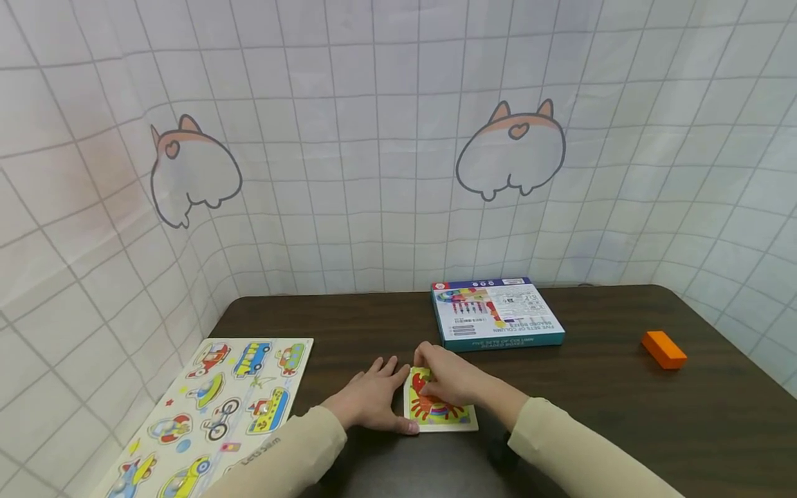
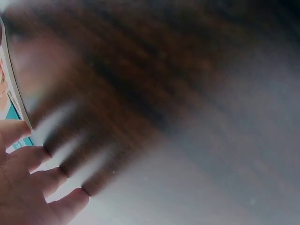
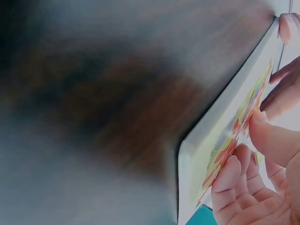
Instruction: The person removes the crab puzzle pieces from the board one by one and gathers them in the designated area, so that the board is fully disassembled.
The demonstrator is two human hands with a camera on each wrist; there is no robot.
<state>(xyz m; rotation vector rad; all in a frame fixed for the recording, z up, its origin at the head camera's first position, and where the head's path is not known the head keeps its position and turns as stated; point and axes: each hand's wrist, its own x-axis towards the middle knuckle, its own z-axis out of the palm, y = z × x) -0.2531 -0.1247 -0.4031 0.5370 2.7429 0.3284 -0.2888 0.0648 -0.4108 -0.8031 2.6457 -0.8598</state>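
A small square crab puzzle (image 1: 436, 413) lies on the dark table, its red crab on a yellow-green ground inside a pale border. My left hand (image 1: 371, 399) rests at its left side with fingers spread on the tabletop and the thumb at the near left corner. From the right, my right hand (image 1: 453, 377) reaches over the puzzle and covers its upper right part. Close up in the right wrist view, the thumb (image 3: 272, 138) and curled fingertips pinch at the crab picture. The left wrist view shows the left fingers (image 2: 70, 206) touching the table.
A large peg puzzle board (image 1: 199, 408) with vehicle pictures lies at the left, partly under the left sleeve. Behind the hands is a flat teal-edged bead box (image 1: 504, 318). An orange block (image 1: 663, 350) sits far right. A white grid curtain (image 1: 349, 173) surrounds the table's back.
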